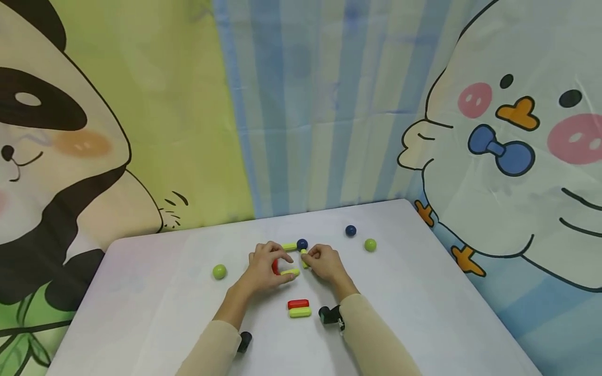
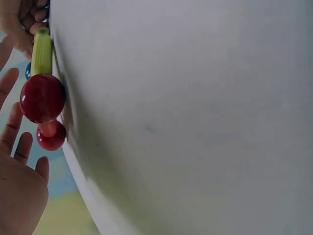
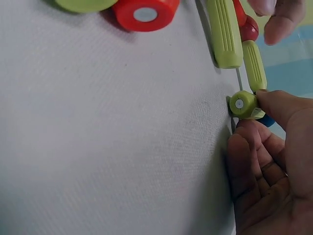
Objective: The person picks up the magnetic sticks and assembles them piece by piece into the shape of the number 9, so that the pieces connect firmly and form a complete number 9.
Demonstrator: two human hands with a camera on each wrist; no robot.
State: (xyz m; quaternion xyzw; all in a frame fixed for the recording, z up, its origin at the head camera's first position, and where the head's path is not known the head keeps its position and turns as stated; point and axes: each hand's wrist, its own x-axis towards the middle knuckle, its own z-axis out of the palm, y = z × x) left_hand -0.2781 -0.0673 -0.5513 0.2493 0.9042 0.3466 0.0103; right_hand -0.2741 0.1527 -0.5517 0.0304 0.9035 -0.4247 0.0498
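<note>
My right hand (image 1: 323,262) pinches a yellow-green magnetic rod (image 3: 243,105) between thumb and fingers, its end with a round silvery magnet facing the right wrist camera. This rod meets a dark blue ball (image 1: 302,244), from which another yellow-green rod (image 1: 289,246) runs left. Around the near-left side of the joined pieces, my left hand (image 1: 266,265) is held with fingers spread and loosely bent. Beside those fingers, the left wrist view shows a red ball (image 2: 42,98) with a yellow-green rod (image 2: 42,55) on it and a second red ball (image 2: 51,137) behind, joined by a short-looking red rod (image 2: 48,128).
Nearer the body, a red rod (image 1: 298,303) and a yellow-green rod (image 1: 300,312) lie side by side on the white table (image 1: 164,303). A green ball (image 1: 219,271) sits at left; a blue ball (image 1: 350,231) and green ball (image 1: 370,245) lie back right. A cartoon curtain (image 1: 301,104) hangs behind.
</note>
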